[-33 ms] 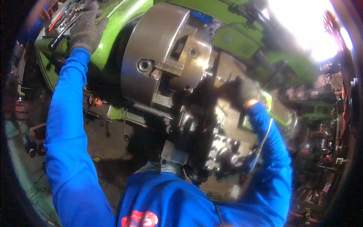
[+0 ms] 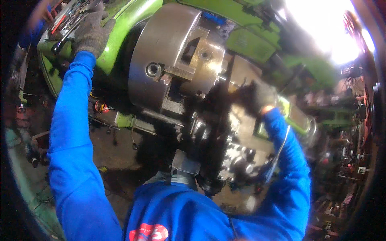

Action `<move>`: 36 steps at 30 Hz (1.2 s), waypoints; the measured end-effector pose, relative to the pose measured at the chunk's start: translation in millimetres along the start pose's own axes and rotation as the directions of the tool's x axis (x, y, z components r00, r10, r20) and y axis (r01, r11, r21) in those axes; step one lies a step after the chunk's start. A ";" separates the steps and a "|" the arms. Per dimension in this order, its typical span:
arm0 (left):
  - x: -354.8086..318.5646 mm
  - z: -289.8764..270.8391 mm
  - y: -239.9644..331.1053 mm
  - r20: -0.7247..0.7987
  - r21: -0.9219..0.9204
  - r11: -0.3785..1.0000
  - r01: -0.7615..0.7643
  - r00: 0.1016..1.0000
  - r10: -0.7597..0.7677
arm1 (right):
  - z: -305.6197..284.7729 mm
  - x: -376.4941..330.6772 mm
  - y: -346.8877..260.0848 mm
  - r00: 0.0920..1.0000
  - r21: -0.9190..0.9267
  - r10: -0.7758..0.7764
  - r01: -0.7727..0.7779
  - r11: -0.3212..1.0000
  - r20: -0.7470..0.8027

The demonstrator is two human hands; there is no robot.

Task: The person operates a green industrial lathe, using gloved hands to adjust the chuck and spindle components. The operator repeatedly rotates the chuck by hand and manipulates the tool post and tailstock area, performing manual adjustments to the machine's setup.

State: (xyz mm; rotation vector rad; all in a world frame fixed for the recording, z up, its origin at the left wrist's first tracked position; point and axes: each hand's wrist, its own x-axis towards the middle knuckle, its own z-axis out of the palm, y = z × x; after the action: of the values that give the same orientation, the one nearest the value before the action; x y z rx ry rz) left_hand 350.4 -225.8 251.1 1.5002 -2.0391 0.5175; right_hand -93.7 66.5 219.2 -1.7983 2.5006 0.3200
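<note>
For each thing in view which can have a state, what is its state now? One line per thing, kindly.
Left hand: gloved, thumb spread, on or just above green housing; grip unclear
Right hand: gloved, shadowed, blurred; grip unclear
Chuck: sharply seen, no sign of spinning
Round metal piece: set in the chuck's front
Hand tools: lying beside the left hand
Light: glaring, washing out its surroundings

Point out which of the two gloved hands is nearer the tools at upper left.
The left hand, beside the tools; the right hand is farther off, past the chuck.

Tools [image 2: 64, 23] atop green headstock [image 2: 130, 18]
</note>
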 end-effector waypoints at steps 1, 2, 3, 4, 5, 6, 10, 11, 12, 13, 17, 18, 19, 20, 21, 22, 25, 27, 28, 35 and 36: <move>0.7 3.9 -4.6 -0.006 -0.005 1.000 -0.006 1.000 0.006 | -2.9 -0.4 -3.3 1.000 0.008 0.009 -0.009 1.000 0.004; 0.8 9.9 -10.1 -0.012 -0.010 1.000 0.001 1.000 -0.001 | -4.4 -0.8 -6.7 1.000 0.016 0.020 -0.020 1.000 0.008; 1.7 15.4 -15.1 -0.022 -0.023 1.000 0.011 1.000 -0.011 | -6.0 -3.5 -6.6 0.997 0.087 0.010 -0.003 0.996 -0.074; 1.5 20.0 -18.9 -0.031 -0.034 0.999 0.035 0.999 -0.036 | -3.9 -6.1 -7.7 0.988 0.155 0.004 0.021 0.988 -0.155; 1.1 23.4 -23.0 -0.021 -0.054 0.997 0.046 0.999 -0.047 | -1.2 -8.7 -7.5 0.972 0.220 0.002 0.051 0.974 -0.235; 2.5 21.5 -21.5 -0.012 -0.077 0.996 0.054 0.998 -0.055 | 5.4 -11.7 -1.0 0.947 0.167 -0.036 0.094 0.981 -0.320; -5.0 -1.9 -2.9 0.045 -0.072 0.997 0.038 0.998 -0.035 | 6.9 -35.6 3.6 0.932 0.162 0.065 -0.007 0.987 -0.355; -5.6 -3.3 -3.8 0.044 -0.036 0.999 0.035 0.998 -0.034 | 5.8 -39.8 0.1 0.937 0.173 0.099 -0.042 0.984 -0.335; -5.4 -3.6 -1.7 0.045 -0.039 0.999 0.015 0.999 -0.013 | 3.2 -47.5 -0.6 0.939 0.175 0.141 -0.089 0.980 -0.313; -3.7 -5.5 -0.1 0.045 -0.042 0.999 -0.006 0.999 0.008 | 4.5 -52.6 0.4 0.933 0.143 0.127 -0.083 0.986 -0.337; -7.6 -5.9 -5.6 0.023 -0.066 0.998 -0.020 1.000 0.022 | 6.8 -51.4 -1.1 0.935 0.127 0.106 -0.066 0.990 -0.339; -5.1 -6.3 -6.3 0.035 -0.088 0.996 0.000 0.999 0.003 | 4.5 -48.9 -0.3 0.933 0.141 0.098 -0.052 0.989 -0.345; -4.8 -6.9 -6.5 0.049 -0.109 0.994 0.019 0.999 -0.014 | 2.7 -48.4 1.2 0.934 0.152 0.092 -0.041 0.987 -0.346; -5.3 -7.8 -4.1 0.063 -0.130 0.991 0.038 0.998 -0.030 | 0.4 -48.1 4.0 0.934 0.162 0.085 -0.030 0.986 -0.347; -7.2 -8.9 -0.7 -0.009 -0.214 0.977 0.022 1.000 -0.024 | 3.1 -46.9 5.7 0.937 0.198 0.091 -0.024 0.980 -0.336; -6.9 -7.7 0.8 0.010 -0.191 0.981 0.029 1.000 -0.027 | 3.2 -46.7 5.5 0.941 0.234 0.096 -0.018 0.972 -0.325; -3.9 -17.0 -8.4 0.037 -0.143 0.990 0.005 0.999 0.000 | -5.8 -50.7 2.6 0.950 0.168 0.143 -0.098 0.981 -0.279; -2.0 8.5 -23.1 -0.010 -0.001 0.999 -0.042 0.999 0.042 | -4.4 -54.4 2.1 0.918 0.170 0.155 -0.098 0.981 -0.366; 1.6 5.8 -7.5 -0.009 0.002 1.000 -0.007 1.000 0.007 | 5.0 -55.2 6.4 0.893 0.162 0.197 -0.142 0.976 -0.405; 1.9 14.8 -15.2 -0.073 0.113 0.993 0.011 0.997 -0.003 | 16.7 -44.6 6.5 0.901 0.103 0.268 -0.247 0.963 -0.341; -0.4 19.2 -22.6 -0.059 0.108 0.994 0.021 0.998 -0.015 | 23.3 -37.1 7.6 0.911 0.050 0.260 -0.257 0.965 -0.320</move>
State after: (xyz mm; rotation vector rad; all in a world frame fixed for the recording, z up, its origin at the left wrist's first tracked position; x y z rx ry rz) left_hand 368.1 -243.8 235.6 1.5468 -1.9791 0.6664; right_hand -90.7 107.9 203.3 -1.6298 2.9681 0.0205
